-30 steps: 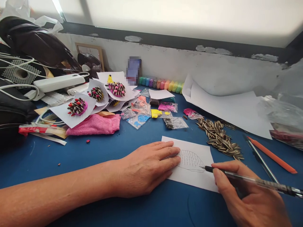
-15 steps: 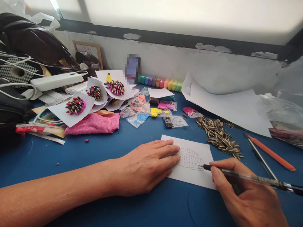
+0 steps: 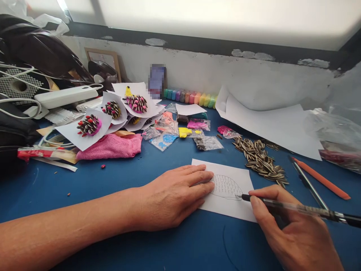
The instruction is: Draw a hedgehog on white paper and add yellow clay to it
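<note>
A small white sheet of paper (image 3: 222, 210) lies on the blue table. On it is a rounded outline drawing (image 3: 227, 187) filled with rows of small curved marks. My left hand (image 3: 177, 195) rests flat on the paper's left part, fingers stretched out, covering part of the drawing. My right hand (image 3: 293, 226) grips a black pen with a clear barrel (image 3: 293, 207). Its tip touches the paper near the lower right edge of the outline. Just behind the right hand lies a pile of striped sunflower seeds (image 3: 261, 160).
An orange stick-like tool (image 3: 321, 178) and another pen (image 3: 308, 184) lie at right. Clay packets (image 3: 165, 140) are scattered mid-table. At left, seed-covered clay figures (image 3: 88, 126) sit on paper by a pink cloth (image 3: 109, 146). Large paper sheets (image 3: 262, 116) lean along the wall.
The pen tip stays near the outline's lower right edge, with only a slight shift. My left hand holds its place on the paper. The whole view has moved slightly.
</note>
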`<state>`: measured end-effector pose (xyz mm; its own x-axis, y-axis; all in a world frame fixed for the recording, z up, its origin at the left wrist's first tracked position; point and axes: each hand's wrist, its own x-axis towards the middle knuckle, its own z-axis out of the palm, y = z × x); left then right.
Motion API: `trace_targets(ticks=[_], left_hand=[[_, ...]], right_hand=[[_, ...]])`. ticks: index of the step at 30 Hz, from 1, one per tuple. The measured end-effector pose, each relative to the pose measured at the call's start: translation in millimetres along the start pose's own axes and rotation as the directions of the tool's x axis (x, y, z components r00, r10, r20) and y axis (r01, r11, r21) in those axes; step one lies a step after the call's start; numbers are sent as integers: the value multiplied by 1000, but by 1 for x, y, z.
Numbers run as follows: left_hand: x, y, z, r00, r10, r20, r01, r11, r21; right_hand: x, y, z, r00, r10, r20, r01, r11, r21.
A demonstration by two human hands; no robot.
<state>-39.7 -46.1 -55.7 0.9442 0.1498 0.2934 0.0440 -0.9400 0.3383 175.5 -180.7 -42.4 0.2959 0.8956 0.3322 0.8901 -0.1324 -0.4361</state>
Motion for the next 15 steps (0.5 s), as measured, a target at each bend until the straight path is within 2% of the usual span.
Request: trace_targets(ticks=[6, 12, 15], left_hand=[[-1, 1, 0, 1000, 4, 2, -4, 1000, 13], [-2, 0, 1, 1000, 9, 1, -9, 1000, 6], [-2, -1, 1, 1000, 7, 3, -7, 1000, 4]], right_hand=[[0, -2, -4, 999, -29, -14, 29, 999, 12], [2, 0, -4, 994, 105, 10, -105, 994, 10], [3, 0, -3, 993, 122, 6, -122, 993, 0]])
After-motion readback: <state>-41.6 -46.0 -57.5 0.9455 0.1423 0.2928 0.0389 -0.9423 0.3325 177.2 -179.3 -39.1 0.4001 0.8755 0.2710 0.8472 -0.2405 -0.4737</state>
